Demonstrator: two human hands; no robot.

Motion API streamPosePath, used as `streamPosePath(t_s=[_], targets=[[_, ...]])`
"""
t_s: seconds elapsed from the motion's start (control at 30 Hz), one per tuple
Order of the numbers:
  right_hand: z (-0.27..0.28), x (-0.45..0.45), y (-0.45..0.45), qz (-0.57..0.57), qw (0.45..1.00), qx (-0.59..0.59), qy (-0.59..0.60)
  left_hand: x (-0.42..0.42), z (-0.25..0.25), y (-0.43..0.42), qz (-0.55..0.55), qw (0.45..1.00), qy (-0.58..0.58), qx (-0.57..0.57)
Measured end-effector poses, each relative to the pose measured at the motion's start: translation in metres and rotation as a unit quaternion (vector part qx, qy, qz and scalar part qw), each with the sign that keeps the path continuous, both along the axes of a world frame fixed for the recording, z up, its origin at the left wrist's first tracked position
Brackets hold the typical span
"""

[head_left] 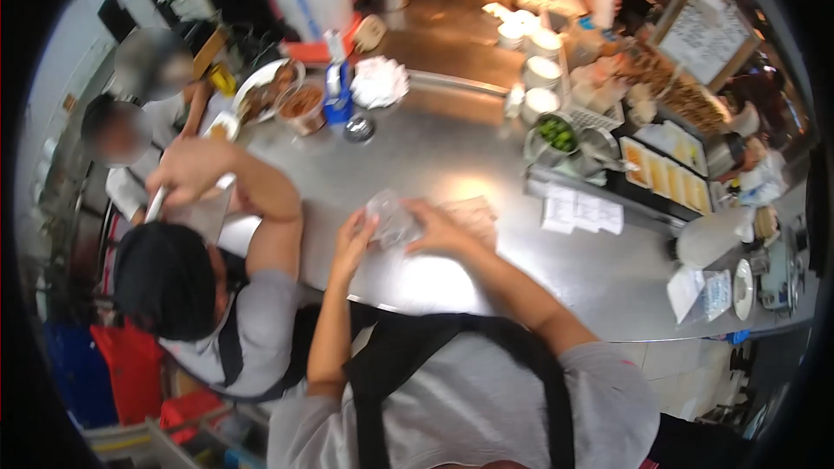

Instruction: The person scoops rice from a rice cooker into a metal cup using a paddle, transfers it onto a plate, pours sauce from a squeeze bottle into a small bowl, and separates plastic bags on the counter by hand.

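Over the steel counter (391, 156), a clear, shiny plastic piece (388, 215) is held between my two hands; whether it is a cup, a lid or a bag I cannot make out. My left hand (354, 241) grips its left side, thumb towards the front. On the opposite side, the fingers of my right hand (437, 230) curl against it. Brown paper (473, 215) lies on the counter just beyond my right hand, partly hidden by my forearm.
A co-worker in a black cap (165, 278) stands close at my left, arm raised. A blue carton (337, 91), a tub of brown food (301, 107) and crumpled white paper (380, 82) stand at the back left. Rightward are a bowl of greens (556, 135) and white slips (580, 210).
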State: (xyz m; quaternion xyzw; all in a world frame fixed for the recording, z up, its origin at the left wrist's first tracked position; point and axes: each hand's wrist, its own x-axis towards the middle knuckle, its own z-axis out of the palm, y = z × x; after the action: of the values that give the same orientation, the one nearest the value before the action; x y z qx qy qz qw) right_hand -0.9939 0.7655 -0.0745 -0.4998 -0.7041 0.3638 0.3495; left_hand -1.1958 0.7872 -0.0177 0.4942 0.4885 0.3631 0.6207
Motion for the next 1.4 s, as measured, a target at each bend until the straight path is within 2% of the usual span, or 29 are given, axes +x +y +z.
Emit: streamPosePath(t_s=[0.03,0.1,0.13,0.2,0.27,0.3,0.37,0.4,0.43,0.47,0.5,0.53,0.63,0.67,0.73,0.8,0.83,0.9,0.97,1.03,1.07,1.13,1.17,1.2,1.23,1.27,1.3,1.33,1.4], targets=[[-0.005,-0.015,0.003,-0.010,0.997,0.023,0.069,-0.006,-0.029,0.013,-0.054,0.995,0.032,0.081],[-0.010,-0.027,0.011,0.020,0.985,-0.054,0.164,0.004,-0.014,0.014,-0.035,0.990,0.062,0.120],[-0.013,-0.024,0.013,0.013,0.986,-0.047,0.161,0.006,0.006,0.016,-0.042,0.989,0.058,0.126],[-0.019,-0.020,0.016,0.004,0.993,0.006,0.119,0.004,0.046,0.014,-0.009,0.942,0.279,0.189],[0.001,-0.015,0.006,-0.021,0.993,-0.069,0.095,-0.010,0.063,0.011,0.007,0.936,0.215,0.279],[0.001,-0.015,0.001,-0.042,0.992,-0.070,0.097,-0.010,0.082,0.005,0.014,0.958,0.159,0.240],[-0.005,-0.010,-0.001,-0.014,0.997,0.078,0.026,-0.014,0.109,-0.009,-0.001,0.979,0.026,0.204],[-0.010,-0.006,-0.002,-0.002,0.998,0.042,0.036,-0.018,0.108,-0.007,-0.023,0.976,-0.050,0.208],[0.003,0.000,-0.001,0.042,0.989,-0.138,0.041,-0.026,0.088,0.003,-0.086,0.959,0.051,0.265],[0.003,-0.004,-0.008,-0.013,0.991,0.043,0.125,-0.041,0.050,0.018,-0.136,0.924,0.155,0.321],[0.016,-0.001,-0.007,-0.002,0.993,0.099,0.067,-0.058,-0.025,0.041,-0.179,0.901,0.259,0.298],[0.025,0.001,-0.005,0.008,0.989,0.149,0.013,-0.054,-0.065,0.050,-0.233,0.902,0.221,0.289],[0.026,-0.001,0.007,0.008,0.979,0.203,0.009,0.006,-0.072,0.032,-0.305,0.846,0.209,0.385],[0.026,-0.004,0.010,-0.010,0.976,0.215,-0.041,0.021,-0.087,0.031,-0.307,0.843,0.202,0.392],[0.020,-0.006,0.020,-0.029,0.969,0.226,-0.094,0.047,-0.118,0.031,-0.198,0.934,0.027,0.297],[0.007,-0.001,0.034,0.090,0.980,0.092,-0.152,0.059,-0.118,0.026,-0.205,0.946,0.004,0.250],[0.016,-0.004,0.029,0.090,0.980,0.092,-0.153,0.065,-0.115,0.022,-0.210,0.957,-0.017,0.200],[0.047,-0.016,0.012,-0.010,0.990,-0.121,0.068,0.072,-0.101,0.005,-0.167,0.959,-0.041,0.224],[0.037,-0.022,0.011,-0.050,0.989,-0.114,0.084,0.068,-0.100,0.004,-0.124,0.961,-0.056,0.241],[0.029,-0.038,0.004,-0.108,0.978,-0.098,0.151,0.057,-0.120,0.015,-0.237,0.882,0.261,0.312],[0.034,-0.042,-0.002,-0.127,0.966,-0.094,0.206,0.053,-0.114,0.011,-0.226,0.887,0.231,0.332],[0.086,-0.034,-0.018,-0.135,0.944,-0.254,0.159,0.055,-0.106,0.008,-0.192,0.888,0.156,0.388],[0.052,-0.044,-0.002,-0.140,0.952,-0.077,0.260,0.057,-0.101,0.002,-0.156,0.915,0.090,0.361],[0.019,-0.025,0.006,0.006,0.897,-0.193,0.397,0.056,-0.131,0.007,-0.109,0.869,0.151,0.459],[0.045,-0.028,-0.005,0.001,0.960,0.009,0.281,0.056,-0.086,-0.007,-0.125,0.869,0.182,0.442],[0.065,-0.025,-0.016,-0.031,0.990,0.039,0.132,0.057,-0.146,0.006,-0.178,0.910,0.207,0.313],[0.061,-0.023,-0.021,-0.048,0.994,0.010,0.098,0.053,-0.133,0.007,-0.324,0.868,0.315,0.204],[0.057,-0.024,-0.023,-0.062,0.996,-0.014,0.059,0.052,-0.105,0.001,-0.309,0.875,0.326,0.178],[0.075,-0.025,-0.018,0.006,0.968,-0.249,0.021,0.051,-0.089,-0.010,-0.178,0.920,0.137,0.323]])
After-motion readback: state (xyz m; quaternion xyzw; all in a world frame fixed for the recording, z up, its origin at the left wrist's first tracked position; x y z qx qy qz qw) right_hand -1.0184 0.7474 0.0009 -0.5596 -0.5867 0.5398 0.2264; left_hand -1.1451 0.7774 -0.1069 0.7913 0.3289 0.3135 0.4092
